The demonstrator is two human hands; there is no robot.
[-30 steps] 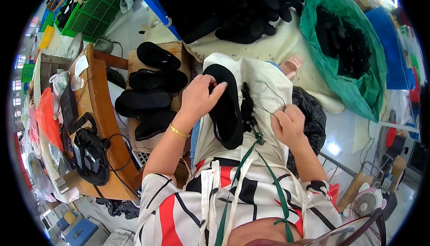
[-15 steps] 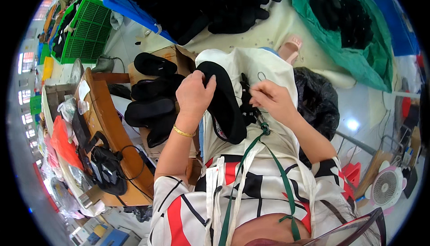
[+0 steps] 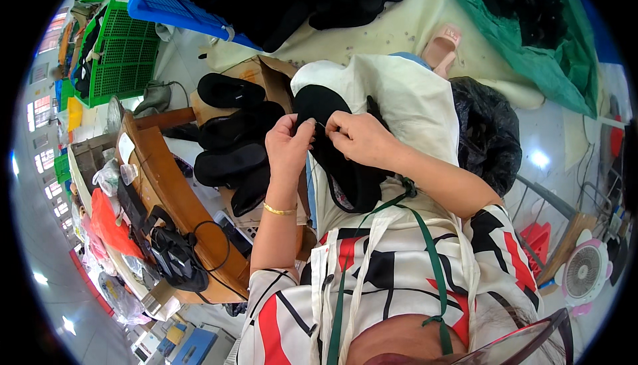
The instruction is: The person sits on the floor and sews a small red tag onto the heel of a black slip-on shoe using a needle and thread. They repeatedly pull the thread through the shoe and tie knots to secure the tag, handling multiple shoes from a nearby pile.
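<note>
A black shoe sole point(image 3: 332, 145) lies lengthwise on my lap over a cream apron point(image 3: 405, 99). My left hand point(image 3: 287, 144) pinches its left edge, a gold bangle on that wrist. My right hand point(image 3: 355, 137) meets it at the same spot, fingers pinched on the sole's upper edge, with a thin thread or needle between the two hands. A black strap loops below the sole near my right wrist.
Several black soles point(image 3: 232, 145) are stacked in a cardboard box point(image 3: 256, 72) to my left. A curved wooden bench point(image 3: 169, 185) holds a black tool with cables. Blue point(image 3: 173, 6) and green crates point(image 3: 123, 52), a green sack point(image 3: 531, 39), a black bag point(image 3: 488, 132), a pink slipper point(image 3: 444, 44) and a small fan point(image 3: 585, 272) surround me.
My right hand has moved left from my lap to the sole and now meets the left hand at its upper edge. The view has tilted, shifting everything lower in the picture.
</note>
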